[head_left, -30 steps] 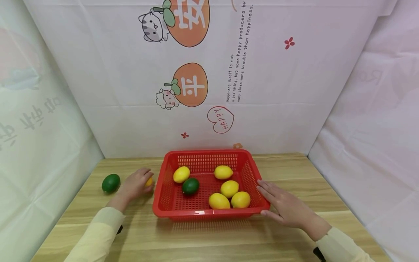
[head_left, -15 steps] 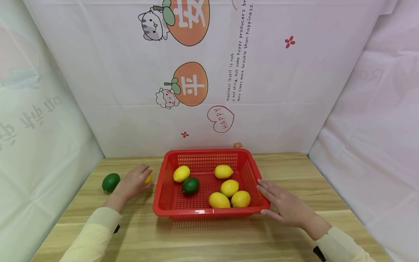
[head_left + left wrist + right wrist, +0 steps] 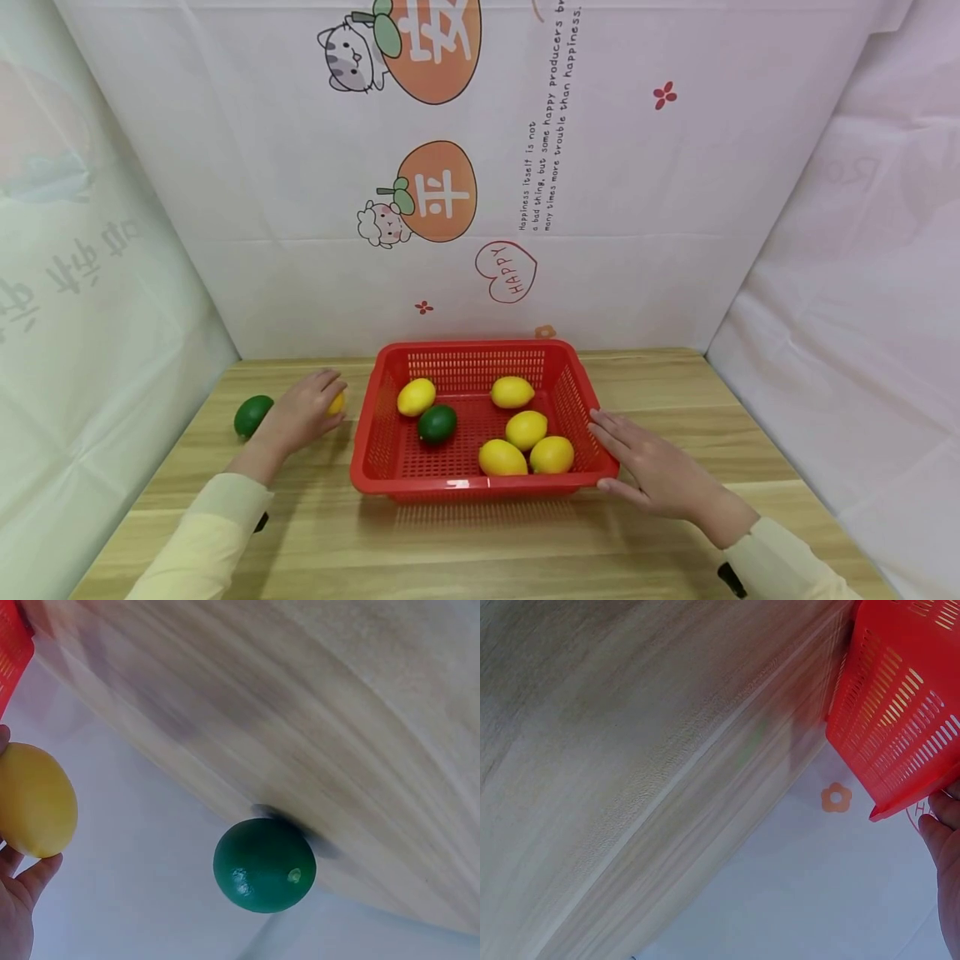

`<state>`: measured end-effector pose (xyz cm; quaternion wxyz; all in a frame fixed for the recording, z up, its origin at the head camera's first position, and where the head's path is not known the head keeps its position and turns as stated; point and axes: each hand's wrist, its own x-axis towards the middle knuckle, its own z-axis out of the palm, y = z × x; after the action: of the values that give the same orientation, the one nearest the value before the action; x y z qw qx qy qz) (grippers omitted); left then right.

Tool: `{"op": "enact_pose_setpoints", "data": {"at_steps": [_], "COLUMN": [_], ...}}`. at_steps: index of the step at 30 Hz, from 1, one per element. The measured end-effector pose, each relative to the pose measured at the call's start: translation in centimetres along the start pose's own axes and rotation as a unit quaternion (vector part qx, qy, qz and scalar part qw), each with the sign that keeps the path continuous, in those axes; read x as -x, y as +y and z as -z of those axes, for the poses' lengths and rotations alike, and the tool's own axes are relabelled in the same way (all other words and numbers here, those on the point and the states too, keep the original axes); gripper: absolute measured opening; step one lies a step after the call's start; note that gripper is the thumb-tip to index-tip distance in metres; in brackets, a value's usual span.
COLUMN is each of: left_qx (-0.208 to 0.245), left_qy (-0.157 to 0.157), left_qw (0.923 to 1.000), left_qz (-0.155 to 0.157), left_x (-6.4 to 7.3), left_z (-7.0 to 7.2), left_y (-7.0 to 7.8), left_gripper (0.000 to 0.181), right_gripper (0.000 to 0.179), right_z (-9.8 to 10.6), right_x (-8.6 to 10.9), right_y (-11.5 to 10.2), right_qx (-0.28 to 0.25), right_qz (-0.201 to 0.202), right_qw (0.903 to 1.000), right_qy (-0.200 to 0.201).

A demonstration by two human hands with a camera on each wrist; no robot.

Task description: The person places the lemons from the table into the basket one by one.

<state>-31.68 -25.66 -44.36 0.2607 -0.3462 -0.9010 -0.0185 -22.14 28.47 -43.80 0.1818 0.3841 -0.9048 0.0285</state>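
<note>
My left hand (image 3: 300,412) holds a yellow lemon (image 3: 36,801), its fingers and thumb curled round it, left of the red basket (image 3: 465,487). Most of that lemon is hidden by the hand in the head view. Just left of this hand, a dark green lemon-shaped fruit (image 3: 252,416) lies on the table, partly covered by the hand. My right hand (image 3: 660,473) rests against the basket's right rim near the front corner, fingers fairly straight. Inside the basket are several yellow lemons (image 3: 526,431) and one green fruit (image 3: 437,424).
The wooden table (image 3: 480,558) runs back to a white printed cloth (image 3: 637,250) behind the basket. Cloth also hangs along the left side (image 3: 97,350) and the right side (image 3: 847,350).
My left hand has drawn slightly left and back with the lemon, away from the basket, and now overlaps the green fruit. My right hand and the basket stay put.
</note>
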Motion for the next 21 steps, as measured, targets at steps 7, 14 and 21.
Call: {"op": "enact_pose_setpoints", "data": {"at_steps": [7,14,21], "left_qx": [-0.006,-0.016,-0.021], "left_qy": [0.017,0.034,0.052], "left_qw": [0.9998,0.9992,0.9980], "left_qz": [-0.010,-0.016,-0.031], "left_x": [-0.1,-0.4,-1.0], "left_z": [0.5,1.3,2.4], "left_y": [-0.2,-0.1,0.2], "left_gripper": [0.051,0.053,0.054], "right_gripper": [0.072,0.072,0.072], "right_z": [0.0,0.1,0.1], "right_x": [-0.1,-0.1,0.0], "right_y": [0.0,0.0,0.1], "right_qx": [0.001,0.001,0.005], "right_qz": [0.000,0.001,-0.001], "right_qw": [1.0000,1.0000,1.0000], "right_qy": [-0.001,-0.001,-0.005]}}
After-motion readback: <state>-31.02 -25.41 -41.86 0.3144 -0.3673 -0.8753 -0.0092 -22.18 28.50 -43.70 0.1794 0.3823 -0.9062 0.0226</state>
